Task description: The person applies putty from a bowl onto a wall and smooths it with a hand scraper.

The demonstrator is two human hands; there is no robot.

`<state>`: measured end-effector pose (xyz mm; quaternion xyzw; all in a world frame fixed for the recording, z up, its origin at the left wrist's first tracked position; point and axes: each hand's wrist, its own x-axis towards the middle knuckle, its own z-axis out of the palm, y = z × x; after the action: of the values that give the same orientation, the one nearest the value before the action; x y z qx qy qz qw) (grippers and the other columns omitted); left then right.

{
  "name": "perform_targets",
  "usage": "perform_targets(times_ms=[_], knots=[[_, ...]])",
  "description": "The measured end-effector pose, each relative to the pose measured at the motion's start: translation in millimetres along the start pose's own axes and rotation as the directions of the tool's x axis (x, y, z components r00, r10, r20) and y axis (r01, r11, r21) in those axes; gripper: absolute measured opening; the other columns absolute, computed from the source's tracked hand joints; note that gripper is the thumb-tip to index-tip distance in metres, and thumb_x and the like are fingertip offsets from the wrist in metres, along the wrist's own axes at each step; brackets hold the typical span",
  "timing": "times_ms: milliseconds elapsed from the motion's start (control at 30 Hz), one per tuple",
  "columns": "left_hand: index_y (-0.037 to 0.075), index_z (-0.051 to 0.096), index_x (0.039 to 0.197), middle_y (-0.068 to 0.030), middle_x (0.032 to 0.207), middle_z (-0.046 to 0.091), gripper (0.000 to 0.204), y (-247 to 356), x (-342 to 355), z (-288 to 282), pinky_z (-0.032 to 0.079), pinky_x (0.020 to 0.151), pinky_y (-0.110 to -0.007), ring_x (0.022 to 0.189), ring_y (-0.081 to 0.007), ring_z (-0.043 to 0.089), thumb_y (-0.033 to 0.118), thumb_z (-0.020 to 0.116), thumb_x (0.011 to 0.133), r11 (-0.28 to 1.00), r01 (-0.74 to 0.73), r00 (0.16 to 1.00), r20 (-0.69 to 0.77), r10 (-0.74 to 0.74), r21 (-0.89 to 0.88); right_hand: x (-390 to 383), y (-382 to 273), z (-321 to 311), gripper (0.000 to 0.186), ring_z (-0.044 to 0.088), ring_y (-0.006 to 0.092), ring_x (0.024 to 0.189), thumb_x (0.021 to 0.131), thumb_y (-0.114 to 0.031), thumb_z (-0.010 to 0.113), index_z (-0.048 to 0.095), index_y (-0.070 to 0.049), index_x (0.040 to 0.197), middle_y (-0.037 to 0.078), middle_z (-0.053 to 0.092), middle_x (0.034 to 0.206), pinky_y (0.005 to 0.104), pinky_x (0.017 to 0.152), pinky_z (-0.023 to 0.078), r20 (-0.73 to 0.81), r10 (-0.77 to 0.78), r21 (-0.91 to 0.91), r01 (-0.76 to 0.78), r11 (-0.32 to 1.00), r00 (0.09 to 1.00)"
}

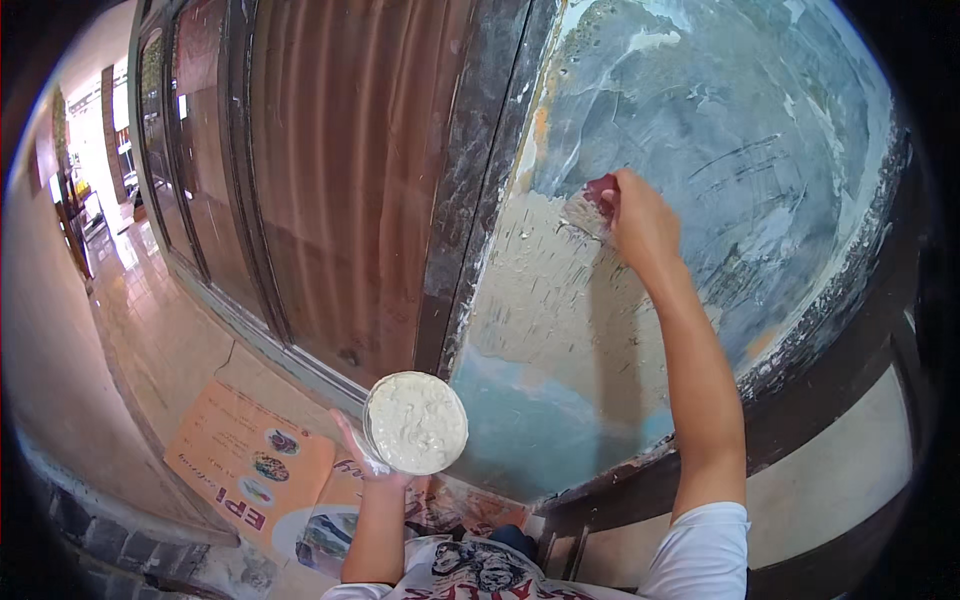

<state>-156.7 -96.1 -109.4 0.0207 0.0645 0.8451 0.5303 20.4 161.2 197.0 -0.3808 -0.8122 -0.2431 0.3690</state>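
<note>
My right hand [640, 218] grips the dark red handle of a putty knife [588, 214], its blade against the wall panel [560, 300]. Below the blade runs a broad, rough coat of pale beige putty with small streaks and pits. Bluish-grey, patchy surface shows above it, and a light blue-green area lies beneath. Lower down, my left hand [374, 452] holds up a round tub [416, 423] of creamy white putty from its left side and underneath. White smears mark that hand near the wrist. Most of its fingers are hidden by the tub.
Left of the panel stands a dark wooden frame [470, 170] beside glass with a brown curtain [340, 190]. An orange printed sheet [245, 450] covers part of the floor. Dark trim [820, 330] borders the panel at right. A tiled passage [130, 265] runs off at far left.
</note>
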Motion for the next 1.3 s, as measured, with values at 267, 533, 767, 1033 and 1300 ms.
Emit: perform_targets(times_ms=[267, 533, 767, 1033, 1300], knots=[[0.008, 0.044, 0.147, -0.0174, 0.153, 0.041, 0.108, 5.6, -0.4, -20.7, 0.045, 0.104, -0.06, 0.131, -0.0406, 0.049, 0.091, 0.036, 0.079, 1.0, -0.013, 0.999, 0.046, 0.013, 0.0, 3.9, 4.7, -4.8, 0.015, 0.064, 0.0401, 0.092, 0.098, -0.024, 0.056, 0.056, -0.009, 0.101, 0.016, 0.068, 0.098, 0.052, 0.072, 0.048, 0.137, -0.063, 0.063, 0.054, 0.997, 0.989], [0.006, 0.047, 0.145, -0.0181, 0.15, 0.046, 0.104, 8.8, -2.9, -5.7, 0.043, 0.105, -0.06, 0.131, -0.0416, 0.049, 0.088, 0.036, 0.082, 0.992, -0.066, 0.995, -0.081, 0.057, -0.108, 18.7, 8.7, -18.2, 0.017, 0.064, 0.0408, 0.094, 0.098, -0.025, 0.056, 0.056, -0.009, 0.103, 0.015, 0.068, 0.1, 0.0533, 0.071, 0.048, 0.118, 0.036, 0.016, -0.039, 0.999, 0.992], [0.007, 0.046, 0.146, -0.0169, 0.15, 0.046, 0.107, 0.2, 7.0, -5.8, 0.044, 0.106, -0.058, 0.132, -0.0395, 0.049, 0.09, 0.037, 0.08, 0.999, -0.003, 1.0, -0.02, 0.002, -0.049, 13.5, 9.8, -3.4, 0.018, 0.065, 0.0411, 0.091, 0.098, -0.024, 0.057, 0.054, -0.007, 0.103, 0.017, 0.068, 0.094, 0.054, 0.072, 0.049, 0.129, -0.079, -0.015, 0.082, 0.997, 0.988], [0.006, 0.047, 0.144, -0.0165, 0.148, 0.047, 0.106, -6.2, 13.6, -16.1, 0.043, 0.107, -0.057, 0.132, -0.0379, 0.049, 0.09, 0.04, 0.079, 1.0, 0.001, 1.0, 0.015, 0.0, -0.023, 13.4, 4.3, -14.8, 0.014, 0.065, 0.0404, 0.09, 0.097, -0.02, 0.057, 0.055, -0.007, 0.102, 0.017, 0.068, 0.095, 0.0531, 0.07, 0.049, 0.157, -0.072, 0.068, 0.062, 0.996, 0.985], [0.007, 0.045, 0.146, -0.015, 0.152, 0.043, 0.109, -6.7, 17.9, -13.9, 0.041, 0.108, -0.058, 0.134, -0.0375, 0.047, 0.091, 0.041, 0.077, 1.0, 0.026, 1.0, 0.015, -0.026, 0.003, 20.9, 14.5, -11.9, 0.013, 0.064, 0.0413, 0.09, 0.097, -0.019, 0.057, 0.054, -0.007, 0.101, 0.017, 0.068, 0.096, 0.053, 0.071, 0.048, 0.088, -0.021, 0.015, 0.02, 1.0, 0.996]])
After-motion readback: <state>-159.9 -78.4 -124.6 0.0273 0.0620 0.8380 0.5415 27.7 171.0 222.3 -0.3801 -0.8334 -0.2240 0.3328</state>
